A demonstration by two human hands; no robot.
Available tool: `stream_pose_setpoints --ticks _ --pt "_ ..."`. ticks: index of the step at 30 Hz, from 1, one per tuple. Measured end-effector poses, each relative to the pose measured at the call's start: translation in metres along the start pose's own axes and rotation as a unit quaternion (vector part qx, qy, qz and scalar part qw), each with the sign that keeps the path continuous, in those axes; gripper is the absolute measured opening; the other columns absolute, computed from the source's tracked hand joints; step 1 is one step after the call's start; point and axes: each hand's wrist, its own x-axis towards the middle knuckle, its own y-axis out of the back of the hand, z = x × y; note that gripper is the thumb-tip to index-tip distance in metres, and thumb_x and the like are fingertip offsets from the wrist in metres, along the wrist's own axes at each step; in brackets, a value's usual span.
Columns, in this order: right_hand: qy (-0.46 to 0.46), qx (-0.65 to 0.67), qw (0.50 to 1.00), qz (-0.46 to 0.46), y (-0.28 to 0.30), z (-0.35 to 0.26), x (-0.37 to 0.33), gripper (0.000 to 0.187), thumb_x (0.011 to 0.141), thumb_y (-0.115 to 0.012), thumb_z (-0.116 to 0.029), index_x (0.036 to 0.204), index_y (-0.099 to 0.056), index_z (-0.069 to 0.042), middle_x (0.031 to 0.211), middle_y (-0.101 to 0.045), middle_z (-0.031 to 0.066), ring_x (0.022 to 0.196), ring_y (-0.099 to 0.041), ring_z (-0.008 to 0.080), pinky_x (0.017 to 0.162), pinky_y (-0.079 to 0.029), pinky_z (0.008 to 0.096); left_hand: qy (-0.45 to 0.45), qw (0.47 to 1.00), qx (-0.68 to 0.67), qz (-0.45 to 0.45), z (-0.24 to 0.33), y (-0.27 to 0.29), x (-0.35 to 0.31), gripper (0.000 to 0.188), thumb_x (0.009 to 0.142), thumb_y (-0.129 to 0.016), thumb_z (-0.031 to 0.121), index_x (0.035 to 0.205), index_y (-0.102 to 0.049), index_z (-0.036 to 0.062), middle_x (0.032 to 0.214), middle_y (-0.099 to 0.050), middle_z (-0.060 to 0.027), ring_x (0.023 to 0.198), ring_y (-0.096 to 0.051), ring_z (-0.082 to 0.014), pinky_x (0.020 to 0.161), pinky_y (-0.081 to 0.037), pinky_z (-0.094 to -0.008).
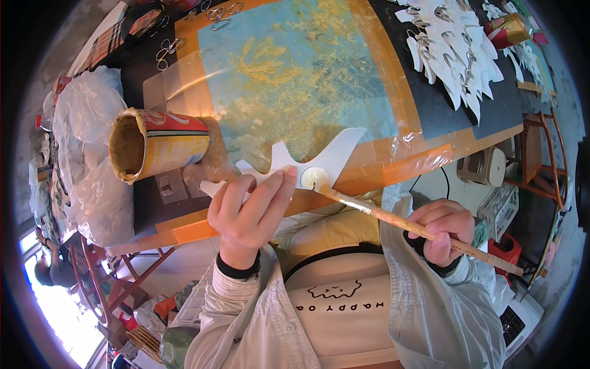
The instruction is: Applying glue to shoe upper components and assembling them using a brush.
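Note:
My left hand (252,212) pinches a flat white cut-out piece (345,147) with pointed, curved prongs, holding it over the table's near edge. A round cream-coloured patch (310,177) sits on the piece, just right of my fingertips. My right hand (444,230) is closed round the wooden handle of a brush (399,222). The brush's yellowish bristles touch the lower right of that patch. Left of my left hand, an open can (178,140) lies tilted with its mouth to the left; brownish yellow residue crusts its rim.
A blue sheet (276,92) smeared with yellow residue is taped to the dark table. Many white pieces with metal rings (452,52) lie at the far right. Loose metal rings (169,48) lie far left. A plastic bag (92,117) bulges beside the can. A stool (481,166) stands right.

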Motion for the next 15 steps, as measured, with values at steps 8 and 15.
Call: stream_pose_setpoints --ticks 8,15 --pt "-0.105 0.138 0.982 0.076 -0.006 -0.01 -0.006 0.021 0.091 -0.048 -0.021 0.088 -0.043 -0.002 0.066 -0.056 0.0129 0.049 -0.056 0.0171 0.053 -0.052 0.032 -0.002 1.0 -0.003 -0.004 -0.001 0.001 0.0 0.031 0.054 -0.066 0.009 0.084 -0.071 0.0143 0.077 -0.058 0.0072 0.059 -0.046 -0.0105 0.048 -0.038 -0.0199" --pt "-0.195 0.085 0.971 0.105 -0.005 -0.014 -0.006 0.024 0.094 -0.045 -0.027 0.09 -0.039 -0.004 0.07 -0.055 0.014 0.054 -0.053 0.0147 0.057 -0.049 0.0298 -0.001 1.0 -0.002 -0.001 -0.001 0.0 -0.002 0.034 0.053 -0.064 0.008 0.086 -0.071 0.0139 0.079 -0.058 0.0071 0.059 -0.045 -0.0109 0.048 -0.038 -0.0202"
